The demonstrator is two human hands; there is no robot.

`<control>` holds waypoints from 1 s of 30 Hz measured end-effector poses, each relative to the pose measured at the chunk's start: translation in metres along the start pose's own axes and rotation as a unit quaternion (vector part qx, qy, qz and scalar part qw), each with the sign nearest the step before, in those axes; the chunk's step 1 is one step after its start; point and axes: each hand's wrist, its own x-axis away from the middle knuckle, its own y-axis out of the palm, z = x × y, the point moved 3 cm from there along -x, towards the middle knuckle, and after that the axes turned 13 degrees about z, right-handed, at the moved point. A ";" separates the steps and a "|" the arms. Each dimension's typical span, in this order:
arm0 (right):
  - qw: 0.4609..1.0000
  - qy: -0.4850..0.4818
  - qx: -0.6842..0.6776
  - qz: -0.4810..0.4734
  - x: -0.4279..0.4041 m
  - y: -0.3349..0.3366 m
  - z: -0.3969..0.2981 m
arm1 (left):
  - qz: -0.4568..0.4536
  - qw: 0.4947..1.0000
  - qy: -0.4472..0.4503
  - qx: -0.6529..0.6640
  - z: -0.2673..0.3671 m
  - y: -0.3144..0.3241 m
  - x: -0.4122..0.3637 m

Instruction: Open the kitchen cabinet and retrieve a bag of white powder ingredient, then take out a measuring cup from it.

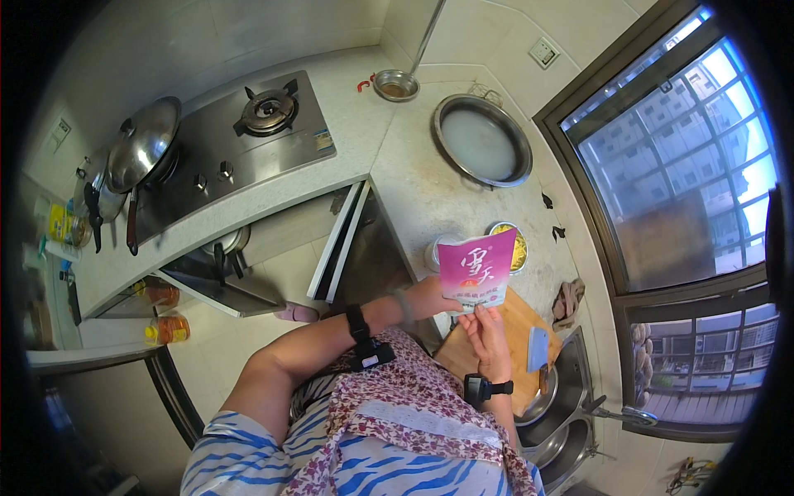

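Observation:
A pink-and-white plastic packet bearing writing is held up before me, over the counter. My left hand grips its lower left side. At its bottom edge, the fingertips of my right hand pinch the packet. Behind the packet stands a bowl of yellow shreds, partly covered by it. A pale cup or bowl is mostly hidden at its left. Below my right hand lies a wooden cutting board, with a cleaver resting along its right side.
A wide metal basin of cloudy liquid and a ladle sit farther back. Left are a gas stove and a lidded wok. An open cabinet door juts out below the counter. A sink with a faucet lies right.

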 end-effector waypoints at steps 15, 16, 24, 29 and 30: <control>0.997 -0.003 -0.054 0.063 0.004 -0.014 0.002 | -0.004 0.997 -0.061 0.043 -0.005 0.018 -0.008; 0.997 0.002 -0.050 0.060 0.003 -0.018 0.004 | -0.009 0.995 -0.079 0.056 -0.004 0.018 -0.008; 0.996 -0.011 -0.036 0.078 0.007 -0.011 0.001 | -0.036 0.986 -0.147 0.063 -0.018 0.028 -0.008; 0.993 -0.015 -0.026 0.116 0.005 -0.016 0.004 | -0.039 0.981 -0.175 0.079 -0.024 0.034 -0.009; 0.992 -0.020 -0.019 0.121 0.004 -0.021 0.005 | -0.047 0.978 -0.189 0.073 -0.024 0.035 -0.009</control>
